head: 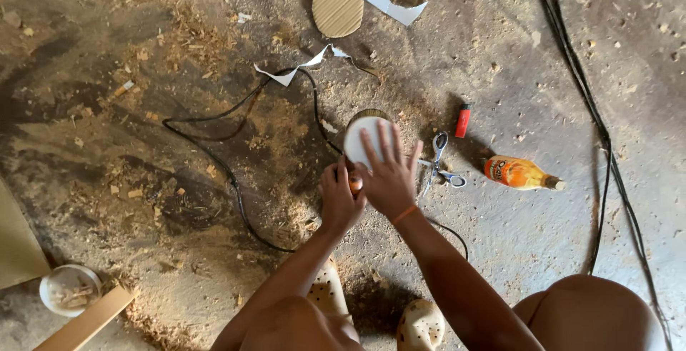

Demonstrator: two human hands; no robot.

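Right hand (387,172) presses flat, fingers spread, on the white round paper-faced disc (359,140) at twelve o'clock of the left hand (340,197), which pinches a small orange object (355,184); better keep steady even pressure

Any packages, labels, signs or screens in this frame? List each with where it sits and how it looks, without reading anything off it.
Bottle: lying on its side on the floor, right of the scissors; clear plastic with orange contents and an orange label band with dark print.
Lighter: small red stick, on the floor above the bottle; no label can be made out.
No signs or screens are in view.
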